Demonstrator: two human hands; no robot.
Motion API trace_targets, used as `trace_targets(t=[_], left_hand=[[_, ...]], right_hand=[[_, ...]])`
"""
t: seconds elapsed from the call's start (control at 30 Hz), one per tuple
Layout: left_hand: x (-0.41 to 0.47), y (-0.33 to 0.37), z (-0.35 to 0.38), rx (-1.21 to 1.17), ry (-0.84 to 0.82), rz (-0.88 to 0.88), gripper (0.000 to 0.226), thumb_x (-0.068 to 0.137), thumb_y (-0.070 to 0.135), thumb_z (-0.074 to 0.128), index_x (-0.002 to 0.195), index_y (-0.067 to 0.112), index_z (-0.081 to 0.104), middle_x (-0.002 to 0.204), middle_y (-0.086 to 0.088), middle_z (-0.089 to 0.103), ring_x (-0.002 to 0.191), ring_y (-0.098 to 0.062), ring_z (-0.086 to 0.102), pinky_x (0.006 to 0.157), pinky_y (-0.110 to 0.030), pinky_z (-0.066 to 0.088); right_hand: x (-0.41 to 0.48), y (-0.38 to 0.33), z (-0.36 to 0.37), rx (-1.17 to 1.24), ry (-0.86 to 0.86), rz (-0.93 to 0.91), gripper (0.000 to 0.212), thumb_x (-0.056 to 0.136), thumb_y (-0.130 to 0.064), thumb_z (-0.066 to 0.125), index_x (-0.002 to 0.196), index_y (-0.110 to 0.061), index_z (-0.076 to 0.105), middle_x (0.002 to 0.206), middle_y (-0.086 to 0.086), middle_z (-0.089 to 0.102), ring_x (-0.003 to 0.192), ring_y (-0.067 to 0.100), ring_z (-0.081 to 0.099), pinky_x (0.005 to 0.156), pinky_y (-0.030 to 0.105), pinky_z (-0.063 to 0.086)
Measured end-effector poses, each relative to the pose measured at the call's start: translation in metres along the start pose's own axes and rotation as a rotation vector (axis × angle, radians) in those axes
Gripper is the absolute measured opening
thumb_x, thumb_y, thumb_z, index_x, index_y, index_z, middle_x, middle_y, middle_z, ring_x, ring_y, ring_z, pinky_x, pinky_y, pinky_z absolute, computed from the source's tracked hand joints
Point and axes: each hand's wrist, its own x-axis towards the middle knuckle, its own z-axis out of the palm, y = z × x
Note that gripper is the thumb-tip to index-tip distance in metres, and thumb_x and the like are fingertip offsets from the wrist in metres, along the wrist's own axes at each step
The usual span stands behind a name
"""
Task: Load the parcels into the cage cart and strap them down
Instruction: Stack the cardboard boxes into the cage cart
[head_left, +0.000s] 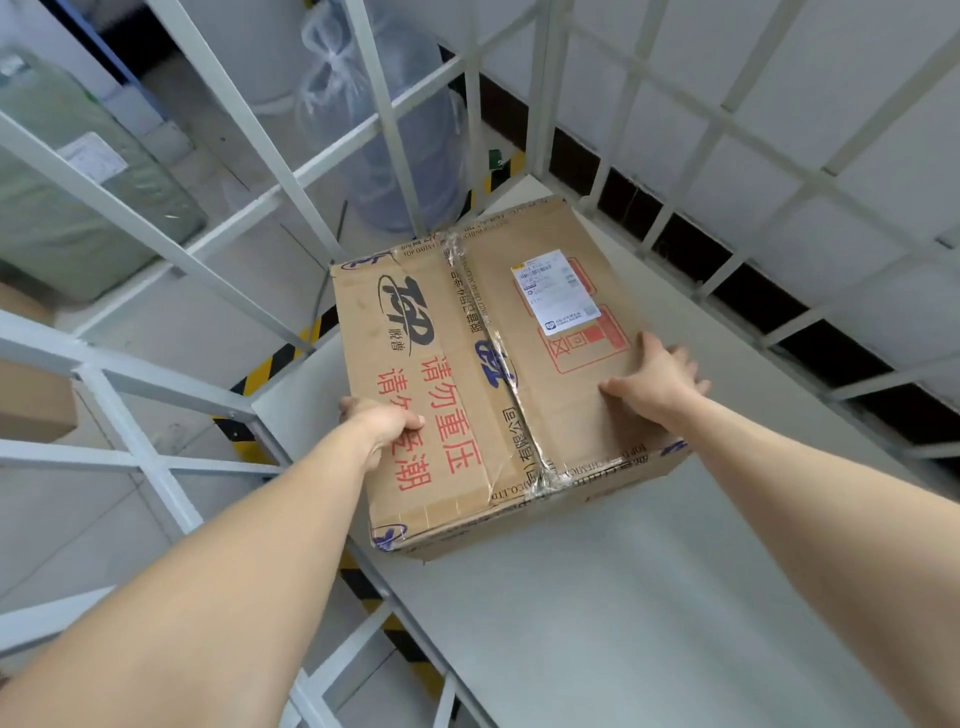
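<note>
A taped brown cardboard parcel (467, 332) with red and blue print and a white shipping label lies flat on the grey floor of the cage cart (597, 597), pushed into its far corner. My left hand (382, 423) grips the parcel's near left edge, thumb on top and fingers over the side. My right hand (657, 382) lies flat on the parcel's top near its right edge, fingers spread. The cart's white metal grid walls (249, 228) rise on the left and far sides.
Beyond the left grid stand a plastic-wrapped blue water jug (395, 119), a green wrapped bundle (78, 197) and another brown box (31, 400). Yellow-black hazard tape (270, 364) runs on the floor beside the cart. A white tiled wall (779, 130) stands behind the right grid.
</note>
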Motion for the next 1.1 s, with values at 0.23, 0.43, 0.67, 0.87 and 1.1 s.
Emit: trace_targets(t=[0.23,0.43,0.67,0.87,1.1], left_hand=[[0.005,-0.027,0.025,-0.034,-0.206,-0.036,0.029,0.090,0.002,0.059,0.117,0.007,0.056,0.110,-0.010,0.066,0.096,-0.026,0.063,0.081,-0.041,0.051],[-0.013,-0.019,0.037,0.019,-0.343,-0.066,0.039,0.095,0.007,0.051,0.133,0.001,0.044,0.135,-0.020,0.051,0.118,-0.036,0.054,0.088,-0.047,0.048],[-0.029,-0.013,0.071,-0.026,-0.410,-0.061,0.041,0.098,0.004,0.044,0.138,-0.003,0.038,0.144,-0.021,0.037,0.126,-0.041,0.045,0.098,-0.052,0.042],[-0.051,0.017,0.107,-0.125,-0.481,0.086,0.057,0.096,-0.001,0.042,0.149,0.008,0.022,0.148,-0.007,0.038,0.128,-0.023,0.043,0.107,-0.045,0.031],[-0.115,0.038,0.093,0.276,-0.427,0.341,0.046,0.094,0.008,0.051,0.139,0.012,0.044,0.139,-0.010,0.049,0.126,-0.025,0.049,0.105,-0.033,0.037]], right_hand=[[0.009,0.020,0.023,0.128,-0.115,0.025,0.066,0.077,-0.030,0.070,0.134,-0.020,0.039,0.132,0.012,0.048,0.124,0.034,0.046,0.106,0.049,0.036],[-0.045,0.025,0.076,0.216,-0.016,0.474,0.075,0.081,-0.024,0.070,0.140,-0.007,0.028,0.149,0.015,0.023,0.134,0.036,0.027,0.111,0.044,0.029],[-0.035,0.043,0.083,0.694,-0.190,0.624,0.070,0.089,-0.025,0.062,0.145,0.001,0.029,0.133,0.016,0.049,0.117,0.032,0.050,0.097,0.039,0.044],[-0.015,0.046,0.024,0.861,0.007,0.333,0.035,0.090,-0.003,0.053,0.124,0.000,0.057,0.074,0.000,0.053,0.059,0.010,0.045,0.044,0.010,0.038],[-0.074,0.035,-0.033,0.649,-0.016,0.122,0.035,0.090,-0.011,0.061,0.123,-0.001,0.061,0.108,0.009,0.062,0.097,0.020,0.057,0.080,0.025,0.042]])
